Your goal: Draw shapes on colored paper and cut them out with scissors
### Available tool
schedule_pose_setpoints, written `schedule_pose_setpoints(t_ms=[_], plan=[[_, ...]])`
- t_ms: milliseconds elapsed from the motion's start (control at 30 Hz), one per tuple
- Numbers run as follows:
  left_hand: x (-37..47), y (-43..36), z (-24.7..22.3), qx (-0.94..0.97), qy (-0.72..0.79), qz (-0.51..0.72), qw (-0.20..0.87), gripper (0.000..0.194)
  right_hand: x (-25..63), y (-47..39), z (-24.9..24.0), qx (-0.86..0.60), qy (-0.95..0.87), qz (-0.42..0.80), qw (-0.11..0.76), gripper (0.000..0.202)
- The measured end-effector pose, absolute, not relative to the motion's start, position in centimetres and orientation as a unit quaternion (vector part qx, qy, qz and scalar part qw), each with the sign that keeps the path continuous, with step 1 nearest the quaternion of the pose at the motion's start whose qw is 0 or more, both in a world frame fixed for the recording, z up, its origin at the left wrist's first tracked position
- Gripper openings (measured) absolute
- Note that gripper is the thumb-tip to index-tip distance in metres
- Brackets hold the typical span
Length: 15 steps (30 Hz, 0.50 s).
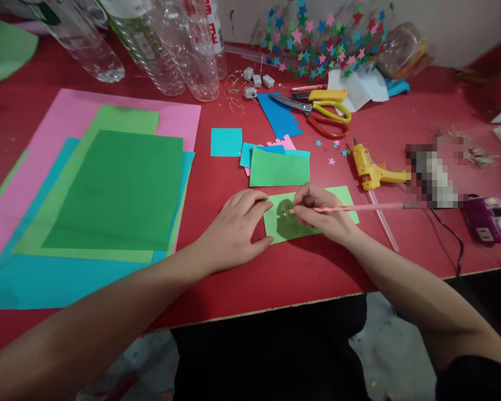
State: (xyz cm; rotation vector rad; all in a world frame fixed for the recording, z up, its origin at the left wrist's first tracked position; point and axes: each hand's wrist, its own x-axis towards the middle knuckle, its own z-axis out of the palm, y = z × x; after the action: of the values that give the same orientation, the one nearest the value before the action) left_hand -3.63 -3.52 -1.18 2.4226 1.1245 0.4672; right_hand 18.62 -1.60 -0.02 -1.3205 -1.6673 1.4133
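Observation:
A strip of light green paper (338,196) lies on the red table in front of me. My left hand (237,228) rests beside it, thumb and fingers apart, with the fingertips at the strip's left edge. In my right hand (319,211) is a long pink pencil (367,207), pinched between the fingers. Its tip is over the strip near the middle, in the hand's shadow; whether it touches, or has left any mark, I cannot tell. Just beyond the strip is a green paper piece (279,170) on top of blue and pink scraps.
Large coloured sheets, dark green (125,189) uppermost, cover the left side. Red-and-yellow-handled scissors (329,118), a yellow cutter (328,95) and a yellow glue gun (369,170) lie to the right. Plastic bottles (187,55) and a star-filled container (325,42) stand along the back.

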Motion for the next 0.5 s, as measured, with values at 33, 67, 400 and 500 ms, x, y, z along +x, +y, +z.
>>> schedule_pose_setpoints(t_ms=[33,67,400,500], plan=[[-3.6,-3.5,-1.2,0.871,0.407,0.172,0.217,0.052,18.5,-1.7,0.1,-0.492,-0.635,0.530,0.271,0.009],[-3.6,-3.5,-1.2,0.869,0.408,0.174,0.219,0.053,18.4,-1.8,0.2,-0.488,-0.644,0.527,0.261,0.009],[-3.5,-3.9,-1.1,0.915,0.358,0.139,0.125,0.041,18.8,-0.9,-1.6,-0.479,-0.713,0.410,0.307,0.006],[-3.4,-4.1,-0.9,0.919,0.359,0.126,0.107,0.042,18.8,-0.8,-2.0,-0.483,-0.725,0.386,0.303,0.010]])
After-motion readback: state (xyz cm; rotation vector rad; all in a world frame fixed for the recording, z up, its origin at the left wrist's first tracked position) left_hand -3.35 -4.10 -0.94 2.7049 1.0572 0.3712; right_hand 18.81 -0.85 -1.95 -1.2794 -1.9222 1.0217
